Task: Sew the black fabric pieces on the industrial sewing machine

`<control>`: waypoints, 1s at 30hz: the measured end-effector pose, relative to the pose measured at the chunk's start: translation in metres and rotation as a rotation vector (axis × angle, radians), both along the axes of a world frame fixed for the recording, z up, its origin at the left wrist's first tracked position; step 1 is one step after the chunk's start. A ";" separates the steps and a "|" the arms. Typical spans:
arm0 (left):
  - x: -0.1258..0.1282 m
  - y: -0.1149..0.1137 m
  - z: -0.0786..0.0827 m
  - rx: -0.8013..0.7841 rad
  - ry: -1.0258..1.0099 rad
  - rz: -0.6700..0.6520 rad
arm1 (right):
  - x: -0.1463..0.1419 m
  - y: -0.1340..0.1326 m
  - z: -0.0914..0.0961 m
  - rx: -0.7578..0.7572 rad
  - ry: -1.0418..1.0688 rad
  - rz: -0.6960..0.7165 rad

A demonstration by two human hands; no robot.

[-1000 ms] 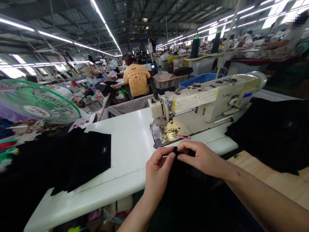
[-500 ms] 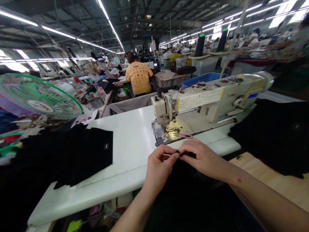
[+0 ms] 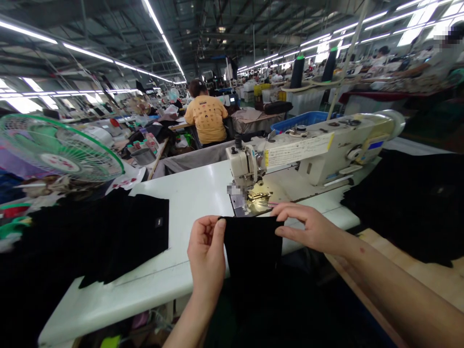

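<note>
My left hand (image 3: pixel 206 251) pinches the left top corner of a black fabric piece (image 3: pixel 253 246). My right hand (image 3: pixel 308 228) pinches its right top corner. The cloth is stretched flat between them and hangs down over the front edge of the white sewing table (image 3: pixel 188 203). Just beyond the cloth stands a cream sewing machine (image 3: pixel 308 150), with its needle area (image 3: pixel 250 191) a little above my hands.
A stack of black fabric (image 3: pixel 119 237) lies on the table's left. More black cloth (image 3: pixel 416 203) is piled at the right, above a wooden board (image 3: pixel 416 275). A green fan (image 3: pixel 58 150) stands at far left. A person in a yellow shirt (image 3: pixel 206 118) sits ahead.
My hands were pinched close together on bunched cloth. They have moved apart, the left one going left, and the black piece is now spread flat between them.
</note>
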State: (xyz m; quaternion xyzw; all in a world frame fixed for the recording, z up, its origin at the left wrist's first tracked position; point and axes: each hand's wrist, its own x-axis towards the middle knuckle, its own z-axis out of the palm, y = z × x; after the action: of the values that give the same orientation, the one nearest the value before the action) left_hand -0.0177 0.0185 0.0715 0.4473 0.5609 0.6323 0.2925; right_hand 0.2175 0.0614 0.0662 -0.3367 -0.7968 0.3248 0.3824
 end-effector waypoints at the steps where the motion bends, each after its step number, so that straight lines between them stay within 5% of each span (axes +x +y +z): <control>1: -0.001 -0.001 -0.001 0.015 0.010 0.031 | -0.002 -0.002 0.000 -0.028 0.032 -0.013; 11: -0.011 -0.007 -0.003 0.013 0.014 0.069 | -0.022 -0.010 -0.005 -0.144 0.169 -0.223; 16: -0.017 -0.004 0.010 0.148 0.389 0.093 | -0.036 -0.013 -0.002 -0.062 0.193 -0.311; 19: -0.011 0.003 0.022 0.221 0.623 -0.144 | -0.042 -0.015 -0.002 0.026 0.098 -0.253; 23: 0.000 0.019 0.024 0.127 0.698 -0.538 | -0.047 -0.011 -0.001 0.059 0.052 -0.164; 30: 0.002 0.044 0.014 0.046 0.831 -0.537 | -0.050 0.002 -0.019 -0.213 0.239 -0.178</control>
State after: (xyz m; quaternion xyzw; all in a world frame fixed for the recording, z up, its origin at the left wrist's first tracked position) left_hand -0.0159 0.0627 0.0851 0.7967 0.4809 0.3149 0.1870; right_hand 0.1674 0.0633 0.0473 -0.4035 -0.6738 0.4101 0.4636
